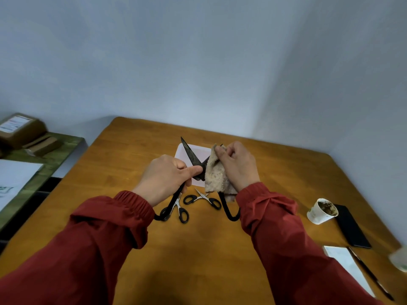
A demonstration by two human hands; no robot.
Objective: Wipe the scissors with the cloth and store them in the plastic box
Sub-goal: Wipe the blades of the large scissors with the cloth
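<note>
Left grip (pixel 164 175) is curled round one long handle of the large black iron scissors (pixel 190 154), thumb laid along the metal just below the pivot. Right grip (pixel 237 164) pinches a beige, nubbly cloth (pixel 215 172) round the other blade, fingertips pressed together on the fabric near the tip. These scissors are held above the surface, blades spread in a V and pointing away from the person, looped handles hanging down towards the red sleeves (pixel 105 238).

Directly behind and below the blades lies a shallow white plastic box (pixel 179 151), partly hidden by both hands. Just nearer, on the orange-brown wooden surface (pixel 198 249), lie two small steel scissors with black handles (pixel 179 209), close to each other.

Well to the right stands a tilted white paper cup (pixel 322 211) with brown residue inside, touching a flat black slab (pixel 350 227). Nearer lies a white sheet (pixel 345 263) with a black pen (pixel 370 274) along its edge.

At far left, a green shelf (pixel 55 150) carries a brown cardboard parcel (pixel 19 128).
</note>
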